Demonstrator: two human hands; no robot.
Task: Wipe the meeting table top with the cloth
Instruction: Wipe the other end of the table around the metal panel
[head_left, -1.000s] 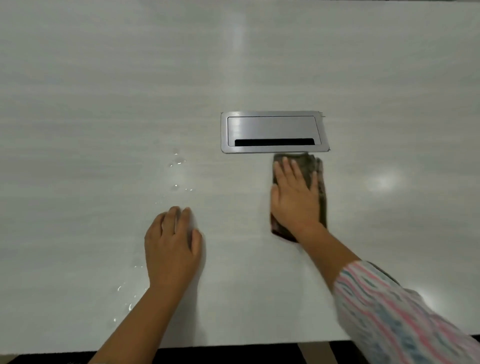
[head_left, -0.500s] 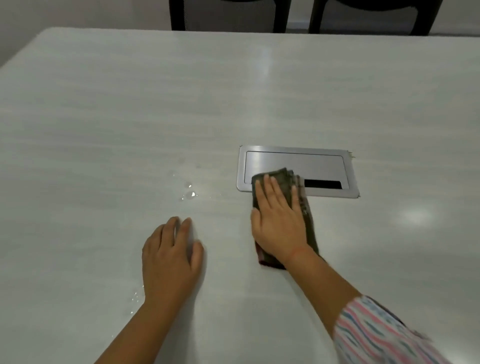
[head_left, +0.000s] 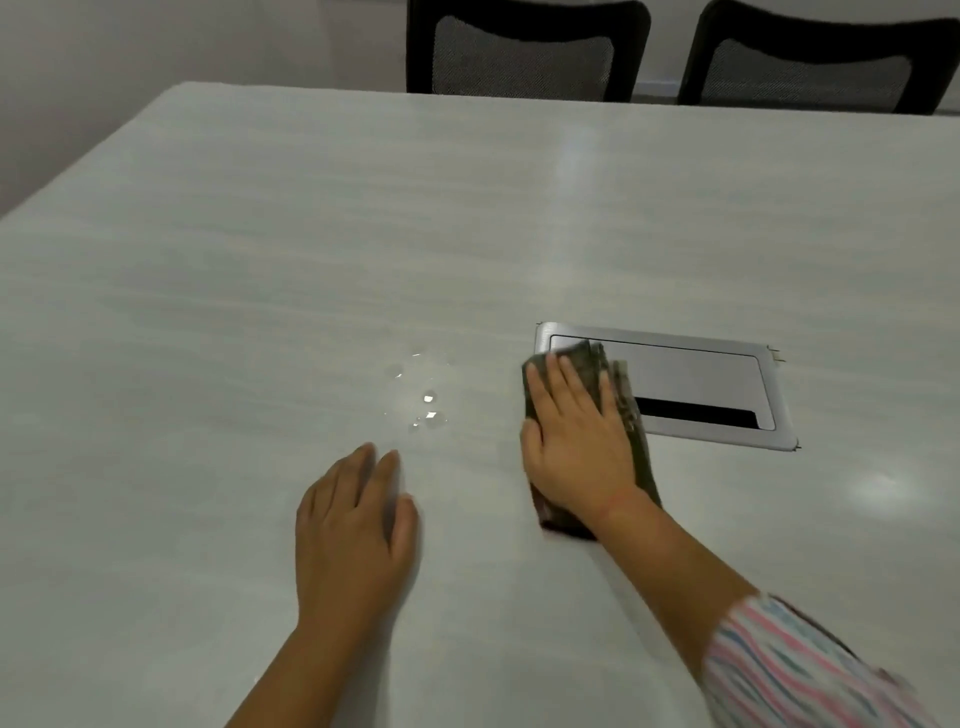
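Note:
The pale grey meeting table top (head_left: 260, 291) fills the view. My right hand (head_left: 574, 441) lies flat on a dark folded cloth (head_left: 631, 415), pressing it onto the table; the cloth's far end overlaps the left end of a silver cable hatch (head_left: 727, 384) set flush in the table. A few water drops (head_left: 423, 408) glisten on the surface to the left of the cloth. My left hand (head_left: 353, 535) rests palm down on the bare table near the front, below the drops, holding nothing.
Two black mesh-backed chairs (head_left: 524, 49) (head_left: 821, 57) stand behind the table's far edge. The table's left edge runs diagonally at the upper left, with a plain wall behind it.
My right hand has slid the cloth left and forward, from below the hatch onto its left end. The camera has tilted up, bringing the chairs into view. My left hand stays put.

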